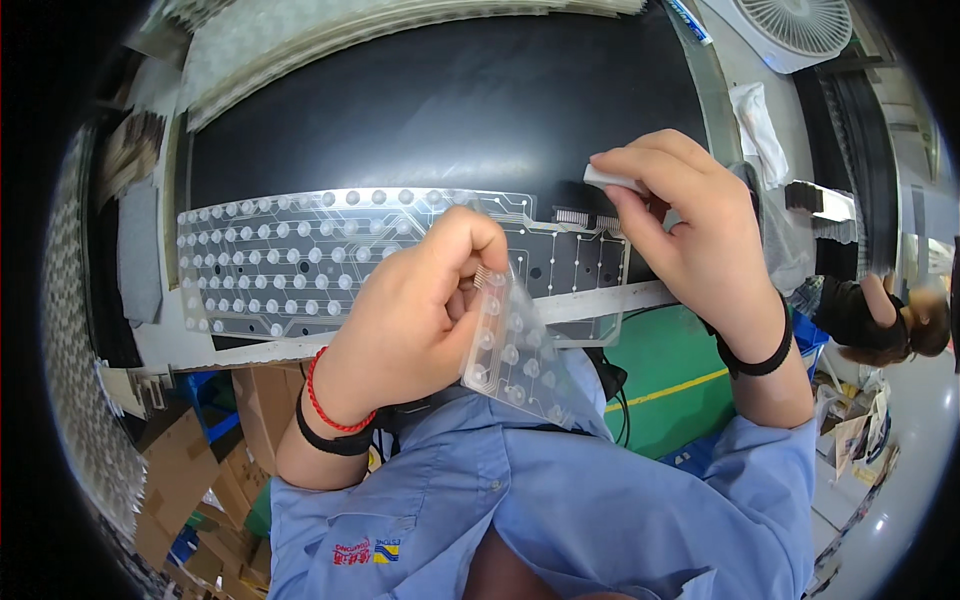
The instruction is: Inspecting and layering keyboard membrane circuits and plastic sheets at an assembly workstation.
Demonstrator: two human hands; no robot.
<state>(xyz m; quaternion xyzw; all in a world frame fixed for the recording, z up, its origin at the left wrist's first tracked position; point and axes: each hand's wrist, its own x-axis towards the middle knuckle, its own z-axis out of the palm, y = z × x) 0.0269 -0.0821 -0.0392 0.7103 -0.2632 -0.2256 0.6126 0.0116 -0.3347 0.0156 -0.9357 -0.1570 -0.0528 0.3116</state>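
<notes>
A clear keyboard membrane sheet (300, 255) with rows of whitish domes and printed traces lies along the near edge of the black work surface. My left hand (420, 300) pinches its top layer and folds the right end back toward me; the folded flap (515, 345) hangs over the edge. Under it, a traced lower layer (580, 265) is exposed, with a striped connector strip (585, 217) at its far side. Above that strip, my right hand (690, 210) pinches a small white block (612, 180), whose exact kind I cannot make out.
A tall stack of similar sheets (330, 45) stands along the far left. A white fan (800, 25), a white cloth (760, 130) and a blue-white tube (690, 20) sit at the right. Cardboard boxes (185, 470) are below left. Another person (865, 315) is farther right.
</notes>
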